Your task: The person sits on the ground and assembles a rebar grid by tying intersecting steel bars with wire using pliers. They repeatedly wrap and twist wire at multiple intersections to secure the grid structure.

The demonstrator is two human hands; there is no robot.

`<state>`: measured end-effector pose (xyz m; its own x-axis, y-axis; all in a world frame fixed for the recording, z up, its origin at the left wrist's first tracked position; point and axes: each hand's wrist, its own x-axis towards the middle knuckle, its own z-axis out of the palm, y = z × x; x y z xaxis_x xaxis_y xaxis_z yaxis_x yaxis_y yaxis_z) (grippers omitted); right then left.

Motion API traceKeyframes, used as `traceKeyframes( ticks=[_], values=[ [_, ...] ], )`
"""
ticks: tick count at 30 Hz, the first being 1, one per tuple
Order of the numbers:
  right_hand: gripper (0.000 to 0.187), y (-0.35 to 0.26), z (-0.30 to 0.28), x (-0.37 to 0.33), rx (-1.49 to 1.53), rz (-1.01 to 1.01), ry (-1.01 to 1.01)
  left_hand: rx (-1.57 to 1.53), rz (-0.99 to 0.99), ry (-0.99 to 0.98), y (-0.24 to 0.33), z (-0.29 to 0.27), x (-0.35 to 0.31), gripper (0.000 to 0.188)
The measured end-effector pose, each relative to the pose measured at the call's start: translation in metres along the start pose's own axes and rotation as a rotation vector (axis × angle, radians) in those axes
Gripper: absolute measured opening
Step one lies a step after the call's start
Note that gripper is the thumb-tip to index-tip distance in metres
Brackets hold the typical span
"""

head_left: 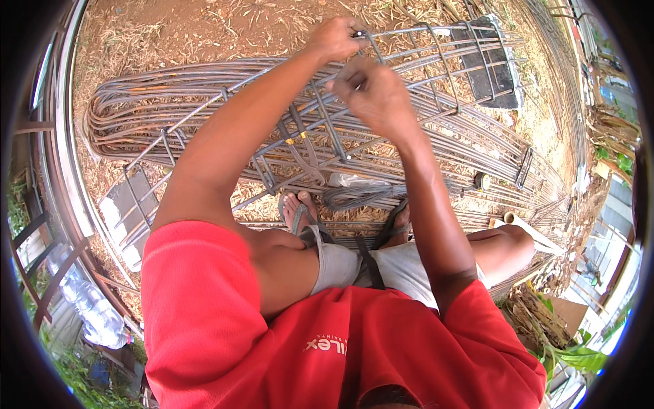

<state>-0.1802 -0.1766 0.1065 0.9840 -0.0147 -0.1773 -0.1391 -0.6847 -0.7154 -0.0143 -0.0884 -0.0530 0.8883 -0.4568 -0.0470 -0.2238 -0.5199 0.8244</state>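
Note:
A long rebar cage of steel bars with square stirrups (pixel 443 65) lies across in front of me. At its far side my left hand (pixel 334 39) is closed with the fingertips on the corner of a rebar stirrup (pixel 368 42). Nearer to me, my right hand (pixel 377 97) is raised over the cage with its fingers curled in, slightly blurred. What it holds, if anything, cannot be made out. Pincers (pixel 304 151) with yellow marks on the handles rest on the bars between my arms. A coil of thin tie wire (pixel 361 197) lies close to my feet.
Under the cage spreads a bundle of bent rebar (pixel 112 112). Dark slabs (pixel 501 65) sit beneath the cage's ends. A loose stirrup (pixel 524 168) and a small roll (pixel 482 180) lie at right. Clear plastic bottles (pixel 88 307) are at far left, cut plants (pixel 545 320) at lower right.

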Motion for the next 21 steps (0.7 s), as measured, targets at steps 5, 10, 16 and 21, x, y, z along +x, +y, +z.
traceKeyframes(
  ticks=[5,10,16,21],
  values=[
    [0.065,-0.036,0.067,-0.071,-0.219,-0.008,-0.202,0.000,-0.019,-0.049,0.012,-0.006,-0.004,0.055],
    [0.061,-0.022,0.081,-0.064,-0.176,0.016,-0.222,-0.074,-0.055,-0.044,0.019,-0.010,-0.006,0.042],
    [0.040,0.001,0.006,-0.103,-0.130,0.080,-0.515,-0.013,-0.022,-0.021,0.016,-0.006,-0.003,0.043],
    [0.028,0.021,-0.064,-0.103,0.579,0.342,-0.077,0.054,-0.046,-0.018,0.029,-0.011,-0.013,0.039]
  ],
)
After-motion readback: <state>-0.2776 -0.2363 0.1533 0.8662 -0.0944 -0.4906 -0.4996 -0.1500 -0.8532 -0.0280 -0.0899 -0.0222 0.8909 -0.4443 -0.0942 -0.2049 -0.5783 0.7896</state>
